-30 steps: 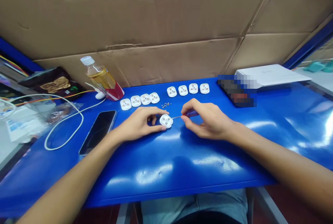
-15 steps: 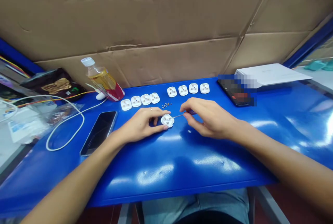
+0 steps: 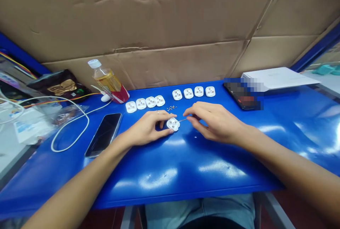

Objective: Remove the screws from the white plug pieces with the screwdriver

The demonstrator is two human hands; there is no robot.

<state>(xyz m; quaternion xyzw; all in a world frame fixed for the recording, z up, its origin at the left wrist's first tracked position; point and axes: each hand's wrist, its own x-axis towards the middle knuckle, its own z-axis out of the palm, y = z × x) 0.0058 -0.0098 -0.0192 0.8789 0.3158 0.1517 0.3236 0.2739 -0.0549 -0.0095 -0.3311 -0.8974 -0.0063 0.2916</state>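
Observation:
My left hand rests on the blue table, its thumb and fingertips holding a round white plastic plug body with metal contacts on its face. My right hand is pinched around a small screwdriver, its handle almost hidden by my fingers. The thin metal shaft points left, its tip reaching the plug body. Just beyond my hands lies a small heap of tiny metal screws. Two rows of several white plug bodies stand farther back.
The blue table has a black smartphone and a white cable at left, with a drink bottle and dark packet behind. A dark tablet and white box sit back right, against cardboard.
The screwdriver handle has sunk from view into my right fingers. The plug body and both hands have shifted little, while the whole scene has drifted slightly right in the view.

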